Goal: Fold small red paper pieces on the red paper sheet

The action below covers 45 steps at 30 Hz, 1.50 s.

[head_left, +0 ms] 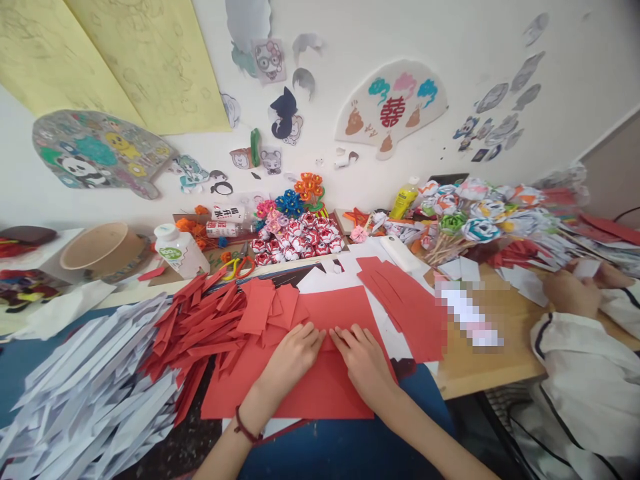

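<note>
My left hand (pixel 299 350) and my right hand (pixel 361 357) meet over a large red paper sheet (pixel 320 397). Fingertips of both are pinched close together on a small piece of red paper (pixel 327 343), which blends into the sheet beneath, so its outline is hard to make out. Just left of my left hand, cut red paper pieces (pixel 256 307) overlap in a loose stack. Beyond them lies a heap of folded red paper strips (pixel 197 327). More red sheets (pixel 407 303) are fanned out to the right of my right hand.
Folded white paper strips (pixel 95 393) pile up at left. Along the wall stand a white bottle (pixel 181 252), scissors (pixel 239 269), red-and-white paper flowers (pixel 300 238) and a yellow bottle (pixel 404 198). On the right, another person's hands (pixel 575 290) hold white paper near bunched paper flowers (pixel 480 230).
</note>
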Available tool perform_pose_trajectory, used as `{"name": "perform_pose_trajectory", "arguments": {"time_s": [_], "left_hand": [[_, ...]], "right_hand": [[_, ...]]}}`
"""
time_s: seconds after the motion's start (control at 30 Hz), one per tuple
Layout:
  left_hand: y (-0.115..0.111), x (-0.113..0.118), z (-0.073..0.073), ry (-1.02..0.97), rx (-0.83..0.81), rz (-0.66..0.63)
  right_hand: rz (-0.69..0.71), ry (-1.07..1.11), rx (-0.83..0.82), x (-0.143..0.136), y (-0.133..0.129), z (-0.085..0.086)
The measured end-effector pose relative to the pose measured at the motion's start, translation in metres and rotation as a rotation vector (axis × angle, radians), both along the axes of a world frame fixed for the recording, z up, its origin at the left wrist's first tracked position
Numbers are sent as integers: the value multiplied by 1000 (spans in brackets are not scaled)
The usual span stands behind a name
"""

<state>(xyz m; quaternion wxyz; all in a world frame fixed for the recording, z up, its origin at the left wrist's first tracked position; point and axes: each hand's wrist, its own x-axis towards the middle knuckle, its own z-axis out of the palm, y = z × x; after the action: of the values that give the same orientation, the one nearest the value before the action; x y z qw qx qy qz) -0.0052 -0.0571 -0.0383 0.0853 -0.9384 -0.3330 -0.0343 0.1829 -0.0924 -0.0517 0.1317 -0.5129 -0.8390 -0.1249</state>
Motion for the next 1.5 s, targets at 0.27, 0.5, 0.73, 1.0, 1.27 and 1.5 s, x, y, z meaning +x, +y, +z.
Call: {"name": "perform_pose_trajectory", "arguments": {"time_s": [0.27,0.5,0.73,1.0,1.27,1.5], "left_hand": [[-1,-4,9,15,-76,22],[-1,-10,23,-58,-137,63],[-7,-16,17,-88,-121,116],[-8,-9,12,-106,-98,146],[-5,-8,13,-79,-100,123],[-5,-9,11,-115,-103,130]], "right_hand": [[-125,304,-145,9,-2,4],[-257,572,-342,21,9,0],[-88,785,-487,40,12,5],[-14,662,-344,44,7,10],[60,325,-208,36,16,10],[109,446,-262,33,22,14]]}}
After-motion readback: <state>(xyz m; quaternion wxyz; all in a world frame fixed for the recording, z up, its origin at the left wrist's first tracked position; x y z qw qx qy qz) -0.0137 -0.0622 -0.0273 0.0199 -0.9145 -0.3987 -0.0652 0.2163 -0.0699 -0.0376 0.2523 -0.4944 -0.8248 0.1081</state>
